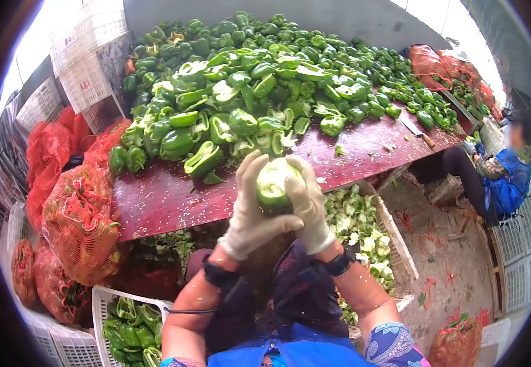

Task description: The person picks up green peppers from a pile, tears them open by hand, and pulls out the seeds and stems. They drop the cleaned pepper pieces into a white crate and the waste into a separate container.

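A red net sack [79, 223] hangs at the left. The gloved left hand [252, 211] and right hand [307, 205] both grip one cut green pepper [273, 185], held up before the red table [167, 199] piled with peppers [265, 73].

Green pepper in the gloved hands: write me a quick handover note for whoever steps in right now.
Hands: left hand and right hand, both gloved, clasp one green pepper, its opened top toward the camera.
Things: pepper pile on the red table; pale trimmings in the crate below.
Done: near peppers look cut open.
Left: far peppers look whole; the held one is unreleased.
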Tool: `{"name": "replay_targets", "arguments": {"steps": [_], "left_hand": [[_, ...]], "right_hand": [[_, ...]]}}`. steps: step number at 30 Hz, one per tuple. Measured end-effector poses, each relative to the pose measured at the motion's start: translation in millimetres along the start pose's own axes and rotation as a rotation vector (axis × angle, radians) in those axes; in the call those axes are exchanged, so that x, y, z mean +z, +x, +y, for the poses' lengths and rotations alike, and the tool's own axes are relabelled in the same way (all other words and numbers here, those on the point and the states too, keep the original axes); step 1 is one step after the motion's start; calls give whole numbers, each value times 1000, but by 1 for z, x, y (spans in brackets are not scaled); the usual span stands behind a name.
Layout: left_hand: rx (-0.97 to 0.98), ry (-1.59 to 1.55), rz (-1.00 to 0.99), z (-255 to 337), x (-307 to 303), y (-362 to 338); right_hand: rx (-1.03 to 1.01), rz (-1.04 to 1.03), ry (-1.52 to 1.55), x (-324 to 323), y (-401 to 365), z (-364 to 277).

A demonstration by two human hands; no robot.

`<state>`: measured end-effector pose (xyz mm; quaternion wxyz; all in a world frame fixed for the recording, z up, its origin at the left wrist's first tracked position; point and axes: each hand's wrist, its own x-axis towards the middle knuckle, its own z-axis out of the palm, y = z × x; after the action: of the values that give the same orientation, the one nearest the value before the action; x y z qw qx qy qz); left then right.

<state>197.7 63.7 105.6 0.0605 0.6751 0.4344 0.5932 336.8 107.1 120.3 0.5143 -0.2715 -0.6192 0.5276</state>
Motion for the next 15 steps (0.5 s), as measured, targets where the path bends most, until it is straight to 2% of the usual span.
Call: {"name": "replay_targets", "arguments": {"steps": [1,2,4,5,8,10,11,12,15], "left_hand": [[-22,-27,95,-10,14,-3],[-42,-55,190,-20,28,-5],[-9,-119,207,-21,41,-7],[-51,-167,233,-20,49,-9],[-195,-269,291,-17,66,-19],[-276,-289,315,-16,70,-19],[-369,-356,404,-15,74,-15],[-539,-567,489,-2,73,-8],[-552,-528,460,-11,73,-9]], "right_hand": [[17,33,106,-1,-6,10],[-35,85,68,-1,-11,16],[-137,196,-12,-2,-20,25],[-212,207,-97,-4,-23,30],[-264,343,-227,5,-32,39],[-159,371,-76,13,-33,35],[-118,384,-23,18,-35,35],[-76,398,29,19,-37,36],[-99,348,-23,14,-35,42]]}}
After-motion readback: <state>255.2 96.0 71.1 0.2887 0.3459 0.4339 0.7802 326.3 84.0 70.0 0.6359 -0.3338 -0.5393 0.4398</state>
